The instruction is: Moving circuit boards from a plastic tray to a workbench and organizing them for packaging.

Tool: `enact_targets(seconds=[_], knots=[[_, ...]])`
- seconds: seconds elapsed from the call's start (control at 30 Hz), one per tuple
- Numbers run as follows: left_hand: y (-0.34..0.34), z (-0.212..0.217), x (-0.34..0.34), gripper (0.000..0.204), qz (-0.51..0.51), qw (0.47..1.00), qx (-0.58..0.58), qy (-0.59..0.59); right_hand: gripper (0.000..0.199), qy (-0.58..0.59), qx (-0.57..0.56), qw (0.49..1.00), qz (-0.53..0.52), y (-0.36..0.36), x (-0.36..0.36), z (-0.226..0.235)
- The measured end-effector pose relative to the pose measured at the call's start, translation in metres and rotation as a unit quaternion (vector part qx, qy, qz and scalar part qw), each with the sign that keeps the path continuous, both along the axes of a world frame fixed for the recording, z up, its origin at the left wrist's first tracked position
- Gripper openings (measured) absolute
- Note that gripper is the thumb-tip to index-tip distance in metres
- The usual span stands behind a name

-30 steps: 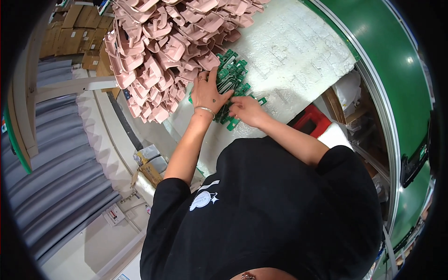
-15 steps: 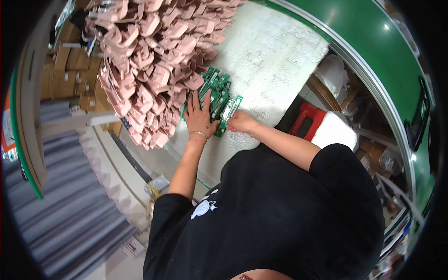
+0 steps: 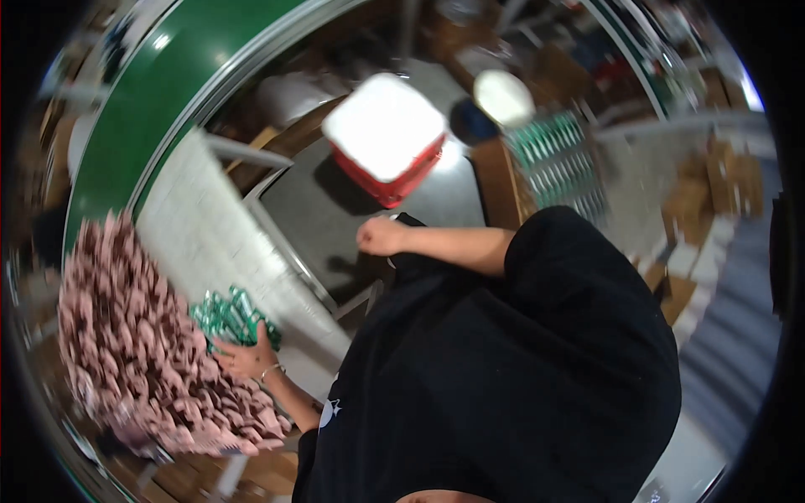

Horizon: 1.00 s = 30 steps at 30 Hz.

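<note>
My left hand [image 3: 243, 360] rests against the near edge of a small pile of narrow green circuit boards [image 3: 222, 314], its fingers and thumb spread. Pale pink moulded plastic parts [image 3: 142, 344] are heaped right beside the pile, on the left. Away from the bench, in front of my body, my right hand [image 3: 383, 235] is curled closed. What it holds, if anything, is hidden and blurred.
A white worktop [image 3: 201, 210] carries the heap and pile. Beyond my right hand stands a red stool [image 3: 386, 126] with a white top. Rows of green-and-white pieces [image 3: 558, 159] lie farther right, near a white round top [image 3: 503, 99]. Cardboard boxes [image 3: 729, 184] are stacked at the far right.
The view has swung to the right, so the bench now lies at the left. My right hand has left the circuit boards and moved off the worktop; my left hand stays by the pile.
</note>
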<state>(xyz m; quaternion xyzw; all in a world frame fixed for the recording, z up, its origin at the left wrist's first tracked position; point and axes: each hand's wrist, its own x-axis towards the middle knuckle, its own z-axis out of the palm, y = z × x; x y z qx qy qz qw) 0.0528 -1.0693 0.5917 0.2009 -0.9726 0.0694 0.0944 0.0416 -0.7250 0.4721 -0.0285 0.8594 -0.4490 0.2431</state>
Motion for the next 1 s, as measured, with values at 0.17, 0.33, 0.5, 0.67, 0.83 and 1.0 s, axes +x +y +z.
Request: enact_targets(seconds=[0.17,0.33,0.5,0.67,0.83,1.0], knots=[[0.099,0.012,-0.043,0.083,-0.348,0.931,0.105,0.026,0.025,-0.273,0.278,0.864,-0.318,0.219,0.144,-0.052],[0.259,-0.006,-0.079,0.071,-0.541,0.704,0.175,-0.426,0.026,-0.320,0.272,0.577,-0.700,0.313,0.295,-0.098],[0.453,-0.058,-0.045,0.064,-0.657,0.580,0.109,-0.468,0.023,-0.326,0.087,0.718,-0.609,0.349,0.337,-0.152],[0.642,-0.179,0.010,0.039,-0.686,0.466,0.219,-0.514,0.022,-0.275,0.097,0.764,-0.576,0.432,0.295,-0.204],[0.791,-0.369,0.036,0.032,-0.831,0.351,0.019,-0.432,0.027,-0.082,0.191,0.792,-0.575,0.536,0.224,-0.301],[0.866,-0.488,0.045,0.045,-0.887,0.340,-0.091,-0.300,0.050,-0.009,0.302,0.770,-0.562,0.599,0.185,-0.367]])
